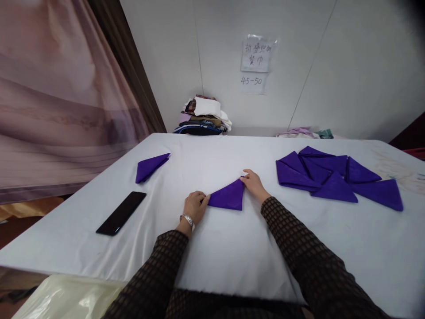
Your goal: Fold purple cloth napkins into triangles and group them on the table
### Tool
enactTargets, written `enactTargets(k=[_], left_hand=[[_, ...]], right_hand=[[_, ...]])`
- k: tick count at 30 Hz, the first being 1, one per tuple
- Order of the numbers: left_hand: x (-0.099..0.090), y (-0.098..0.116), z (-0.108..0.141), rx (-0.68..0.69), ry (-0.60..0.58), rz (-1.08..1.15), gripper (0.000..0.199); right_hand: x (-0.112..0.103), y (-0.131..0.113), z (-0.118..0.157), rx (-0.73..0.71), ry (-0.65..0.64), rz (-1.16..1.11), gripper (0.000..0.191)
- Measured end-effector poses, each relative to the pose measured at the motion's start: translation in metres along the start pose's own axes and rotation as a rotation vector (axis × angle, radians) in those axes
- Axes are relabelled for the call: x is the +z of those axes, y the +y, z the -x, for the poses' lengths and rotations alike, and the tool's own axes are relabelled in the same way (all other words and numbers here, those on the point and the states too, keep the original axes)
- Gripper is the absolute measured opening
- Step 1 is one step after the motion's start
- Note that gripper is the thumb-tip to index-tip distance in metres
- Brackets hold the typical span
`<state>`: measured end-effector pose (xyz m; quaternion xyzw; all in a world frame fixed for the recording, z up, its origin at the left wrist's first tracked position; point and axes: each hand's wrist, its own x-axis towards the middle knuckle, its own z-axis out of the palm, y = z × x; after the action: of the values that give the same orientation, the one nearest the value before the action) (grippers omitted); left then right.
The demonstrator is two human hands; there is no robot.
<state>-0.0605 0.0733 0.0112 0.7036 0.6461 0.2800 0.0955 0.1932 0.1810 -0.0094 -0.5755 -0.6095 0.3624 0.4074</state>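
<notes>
A purple cloth napkin (pixel 228 197), folded into a narrow pointed shape, lies on the white-covered table (pixel 229 243) in front of me. My left hand (pixel 195 206), with a silver bracelet at the wrist, pinches its left pointed end. At its upper right corner, the fingertips of my right hand (pixel 253 184) are closed on the cloth. Another folded purple napkin (pixel 151 167) rests by itself to the left. Over on the right, several folded purple napkins (pixel 318 173) overlap in a loose group.
A black phone-like slab (pixel 121 213) lies on the table's left side. Behind the far edge are a stack of folded clothes (pixel 204 116) and more cloth (pixel 299 132). Handwritten paper signs (pixel 257 55) hang on the wall. A pink curtain (pixel 66 97) borders the left.
</notes>
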Motion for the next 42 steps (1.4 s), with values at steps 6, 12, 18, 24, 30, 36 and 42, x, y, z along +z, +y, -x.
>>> enactTargets(k=[6,12,18,24,30,36,42], left_hand=[[0.000,-0.001,0.000,-0.006,-0.003,0.001,0.034],[-0.001,0.000,0.001,-0.016,-0.016,-0.006,0.032],[-0.001,0.000,0.001,-0.017,-0.021,0.010,0.032],[-0.001,0.000,0.001,-0.018,-0.023,0.004,0.031],[-0.002,0.001,0.001,-0.022,-0.028,0.005,0.030],[0.000,-0.002,0.000,-0.014,-0.023,-0.002,0.031],[0.000,-0.002,0.001,-0.020,-0.030,-0.001,0.031]], right_hand=[[-0.002,-0.004,0.003,-0.021,0.012,-0.010,0.036],[-0.009,-0.004,0.003,-0.041,-0.089,-0.137,0.028],[-0.023,-0.010,-0.002,0.090,-0.283,-0.192,0.032],[-0.035,-0.014,-0.008,0.094,-0.396,-0.186,0.014],[-0.043,-0.020,-0.016,0.058,-0.465,-0.084,0.014],[-0.047,-0.022,-0.029,0.035,-0.582,0.051,0.010],[-0.041,-0.030,-0.038,-0.027,-0.587,0.163,0.003]])
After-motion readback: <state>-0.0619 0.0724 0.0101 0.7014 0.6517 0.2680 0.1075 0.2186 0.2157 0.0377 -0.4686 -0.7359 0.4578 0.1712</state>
